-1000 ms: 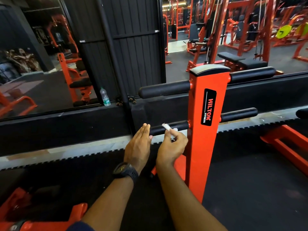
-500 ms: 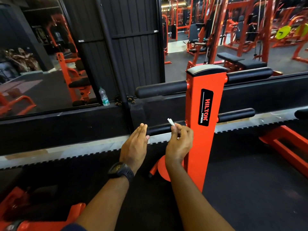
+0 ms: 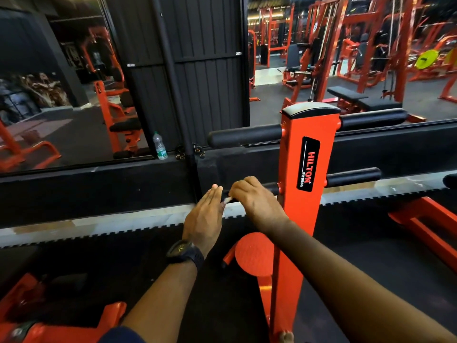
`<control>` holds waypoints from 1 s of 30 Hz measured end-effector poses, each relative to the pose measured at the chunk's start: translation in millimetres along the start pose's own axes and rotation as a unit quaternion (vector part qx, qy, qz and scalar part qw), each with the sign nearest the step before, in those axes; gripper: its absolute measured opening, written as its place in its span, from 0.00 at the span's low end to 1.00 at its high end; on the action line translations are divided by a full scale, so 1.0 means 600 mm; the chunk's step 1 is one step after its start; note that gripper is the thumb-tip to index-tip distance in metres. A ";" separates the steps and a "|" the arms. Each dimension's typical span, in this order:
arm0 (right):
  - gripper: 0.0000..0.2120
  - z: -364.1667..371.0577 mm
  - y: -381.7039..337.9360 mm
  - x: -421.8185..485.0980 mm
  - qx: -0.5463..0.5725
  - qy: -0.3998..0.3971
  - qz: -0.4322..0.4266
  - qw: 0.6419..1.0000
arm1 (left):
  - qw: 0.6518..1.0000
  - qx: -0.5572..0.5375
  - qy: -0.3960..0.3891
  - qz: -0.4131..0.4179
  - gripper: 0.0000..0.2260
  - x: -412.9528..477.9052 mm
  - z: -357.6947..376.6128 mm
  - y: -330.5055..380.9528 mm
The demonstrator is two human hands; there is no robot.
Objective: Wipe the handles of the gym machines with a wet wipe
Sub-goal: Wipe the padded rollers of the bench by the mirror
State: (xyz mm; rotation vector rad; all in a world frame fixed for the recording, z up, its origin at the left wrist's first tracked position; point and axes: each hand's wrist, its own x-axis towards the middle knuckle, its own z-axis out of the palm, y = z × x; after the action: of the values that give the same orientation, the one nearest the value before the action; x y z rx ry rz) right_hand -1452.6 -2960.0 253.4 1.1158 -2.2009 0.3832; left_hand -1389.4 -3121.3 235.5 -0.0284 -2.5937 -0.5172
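Right hand pinches crumpled white wet wipe at black padded handle; left hand flat, released. Clear plastic bottle on black ledge.

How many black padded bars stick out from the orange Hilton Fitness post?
4: upper left bar, upper right bar, lower right bar, and lower left bar, mostly covered by the right hand. Another pad at the right edge looks separate.

Mirrored wall, black ribbed panel, dark rubber floor, water bottle on black ledge
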 end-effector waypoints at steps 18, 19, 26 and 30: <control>0.05 -0.031 -0.022 0.086 0.011 -0.157 0.169 0.973 | 1.000 -0.003 0.005 -0.014 0.21 0.001 0.006 -0.005; 0.06 -0.029 -0.032 0.088 0.025 -0.159 0.156 0.975 | 1.000 -0.005 0.006 -0.015 0.21 0.001 0.006 -0.007; 0.09 -0.040 0.021 0.082 0.014 -0.157 0.271 0.949 | 1.000 -0.012 0.010 0.003 0.20 0.004 0.010 -0.011; 0.12 -0.024 -0.041 0.093 0.059 -0.192 0.145 0.969 | 1.000 -0.014 0.017 -0.004 0.18 0.001 0.014 -0.008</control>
State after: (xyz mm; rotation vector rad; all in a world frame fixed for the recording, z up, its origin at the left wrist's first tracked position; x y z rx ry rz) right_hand -1451.8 -3001.8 299.9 0.9922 -2.7299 0.4584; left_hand -1394.4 -3122.7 227.6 -0.0185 -2.5551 -0.5532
